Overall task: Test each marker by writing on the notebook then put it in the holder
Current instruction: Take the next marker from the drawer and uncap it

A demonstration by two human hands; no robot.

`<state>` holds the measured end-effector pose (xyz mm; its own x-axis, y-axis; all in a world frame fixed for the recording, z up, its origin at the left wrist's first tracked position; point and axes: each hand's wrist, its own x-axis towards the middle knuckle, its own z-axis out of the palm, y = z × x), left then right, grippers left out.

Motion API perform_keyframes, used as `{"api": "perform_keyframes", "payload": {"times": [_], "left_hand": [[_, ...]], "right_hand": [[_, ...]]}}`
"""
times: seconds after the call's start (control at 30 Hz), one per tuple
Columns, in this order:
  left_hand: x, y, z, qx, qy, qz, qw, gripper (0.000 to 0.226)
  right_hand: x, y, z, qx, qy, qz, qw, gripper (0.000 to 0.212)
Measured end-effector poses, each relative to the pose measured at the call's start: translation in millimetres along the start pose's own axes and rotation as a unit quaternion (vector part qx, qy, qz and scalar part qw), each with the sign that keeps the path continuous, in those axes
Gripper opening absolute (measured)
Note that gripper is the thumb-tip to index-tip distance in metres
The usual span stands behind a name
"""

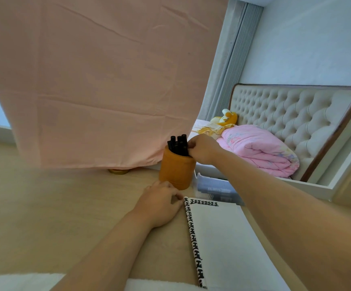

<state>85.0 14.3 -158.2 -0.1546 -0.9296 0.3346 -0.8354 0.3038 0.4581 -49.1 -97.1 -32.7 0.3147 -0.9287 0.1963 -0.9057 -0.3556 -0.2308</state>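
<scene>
Left grip point(160, 204) rests on the bench point(65, 206), fingers loosely bent, holding nothing, just near of the orange holder point(175, 171). Black markers point(177, 143) stand in it. Right grip point(202, 149) pinches one at the bunch's right edge. Light, stiff, probably slick barrels, best taken high on the shaft. The notebook point(223, 238) lies nearer, right.

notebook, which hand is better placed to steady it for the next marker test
Left hand: its fingers rest at the notebook's top corner. The right hand pinches one of the markers in the holder.
</scene>
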Motion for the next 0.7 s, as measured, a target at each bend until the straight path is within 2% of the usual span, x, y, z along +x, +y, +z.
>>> {"api": "perform_keyframes", "payload": {"times": [0.07, 0.13, 0.17, 0.37, 0.43, 0.5, 0.57, 0.63, 0.7], "left_hand": [[0, 0, 0, 0.003, 0.001, 0.0, 1.0, 0.027], [1, 0, 0, 0.005, 0.004, 0.001, 1.0, 0.027], [0, 0, 0, 0.004, 0.005, 0.0, 1.0, 0.028], [0, 1, -1, 0.014, 0.002, 0.001, 1.0, 0.028], [0, 2, -1, 0.017, -0.002, 0.001, 1.0, 0.028], [0, 3, -2, 0.021, -0.004, 0.002, 1.0, 0.027], [0, 4, -2, 0.022, 0.0, 0.0, 1.0, 0.026], [0, 5, -1, 0.027, 0.006, -0.002, 1.0, 0.026], [0, 6, 0, 0.03, 0.012, -0.003, 0.999, 0.027]], "right_hand": [[-1, -1, 0, 0.004, 0.004, -0.022, 1.0, 0.023], [-6, -2, 0, 0.071, 0.043, -0.06, 0.995, 0.047], [-8, -1, 0, 0.093, 0.063, -0.081, 0.99, 0.051], [-13, 9, 4, 0.078, 0.054, -0.121, 0.988, 0.049], [-19, 18, -1, 0.106, 0.091, -0.117, 0.983, 0.046], [-26, 34, -8, 0.098, 0.128, -0.103, 0.981, 0.034], [-30, 55, -13, 0.06, 0.083, -0.073, 0.992, 0.026], [-34, 74, -11, 0.012, -0.024, -0.015, 1.0, 0.026], [-35, 90, -6, -0.032, -0.088, 0.027, 0.995, 0.025]]}}
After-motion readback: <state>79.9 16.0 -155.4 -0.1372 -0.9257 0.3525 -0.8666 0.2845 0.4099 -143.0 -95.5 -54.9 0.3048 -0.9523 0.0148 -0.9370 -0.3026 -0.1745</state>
